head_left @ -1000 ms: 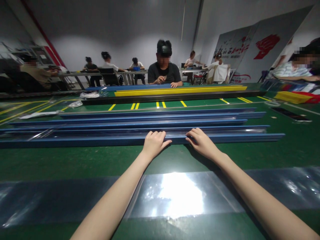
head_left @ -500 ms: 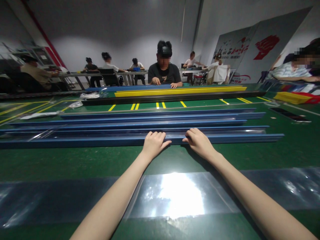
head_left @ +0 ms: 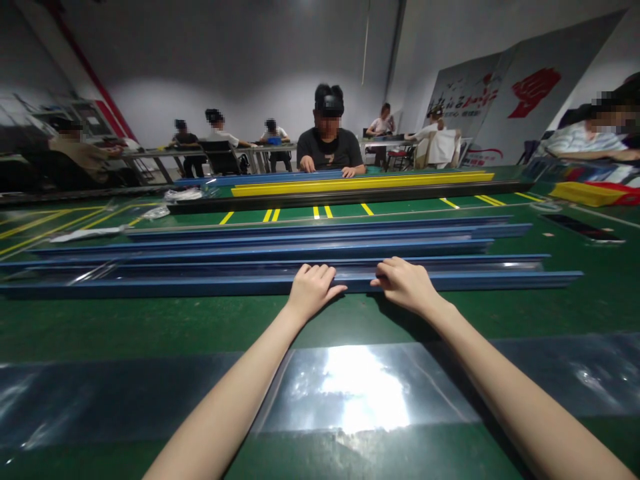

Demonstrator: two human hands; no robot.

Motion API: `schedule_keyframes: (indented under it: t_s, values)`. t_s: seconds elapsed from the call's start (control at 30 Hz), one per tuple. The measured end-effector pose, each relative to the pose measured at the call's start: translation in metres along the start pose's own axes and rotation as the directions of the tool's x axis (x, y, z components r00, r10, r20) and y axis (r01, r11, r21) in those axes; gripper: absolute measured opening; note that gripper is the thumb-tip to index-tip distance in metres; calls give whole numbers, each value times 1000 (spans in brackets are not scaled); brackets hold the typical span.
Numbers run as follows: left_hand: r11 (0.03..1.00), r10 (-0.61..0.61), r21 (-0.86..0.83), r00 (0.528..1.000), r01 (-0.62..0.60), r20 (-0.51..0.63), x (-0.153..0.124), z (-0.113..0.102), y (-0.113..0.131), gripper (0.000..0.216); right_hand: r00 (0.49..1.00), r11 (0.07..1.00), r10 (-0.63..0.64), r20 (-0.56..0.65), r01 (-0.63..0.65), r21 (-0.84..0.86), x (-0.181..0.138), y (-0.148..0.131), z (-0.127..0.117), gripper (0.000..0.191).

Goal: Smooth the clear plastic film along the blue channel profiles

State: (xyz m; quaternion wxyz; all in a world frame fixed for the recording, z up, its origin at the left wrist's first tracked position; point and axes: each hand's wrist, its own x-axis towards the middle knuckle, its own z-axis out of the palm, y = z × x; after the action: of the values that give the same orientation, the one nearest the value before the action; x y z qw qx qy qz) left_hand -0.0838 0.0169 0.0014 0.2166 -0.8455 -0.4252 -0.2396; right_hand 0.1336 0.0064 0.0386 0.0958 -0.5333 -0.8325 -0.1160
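A long blue channel-shaped strip (head_left: 175,289) lies crosswise on the green table, with clear film (head_left: 97,271) showing inside its left part. My left hand (head_left: 313,290) is closed over its near edge, fingers curled into the channel and thumb along the front. A short way to the right, my right hand (head_left: 404,283) grips the same edge with bent fingers. The fingertips of both hands are partly hidden. Behind this strip lie more blue strips (head_left: 260,255), parallel to it. Under my forearms a wide sheet of clear film (head_left: 150,393) is spread flat, glaring under the light.
Farther back are a black strip (head_left: 350,199) and a yellow strip (head_left: 360,183). A co-worker (head_left: 330,143) sits across the table. At right lie a phone (head_left: 583,228) and a yellow tray (head_left: 585,193); crumpled plastic (head_left: 183,194) is at back left.
The nearest blue strip has slid a little to the right, and both my hands have shifted right with it, keeping their grip. The yellow and black strips stay about where they were.
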Motion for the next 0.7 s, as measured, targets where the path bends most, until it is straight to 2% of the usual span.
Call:
schedule_keyframes:
  t_s: [0.17, 0.57, 0.7]
  values:
    - [1000, 17, -26, 999, -18, -50, -1, 0, -1, 44, 999, 999, 35, 7, -35, -15, -2, 9, -2, 19]
    - [1000, -2, 23, 1000, 3, -13, -1, 2, 0, 42, 983, 984, 172, 65, -168, -59, -14, 50, -7, 22]
    - [999, -45, 23, 999, 45, 0, 0, 2, 0, 40, 987, 986, 143, 69, -136, -95, -15, 53, -6, 21]
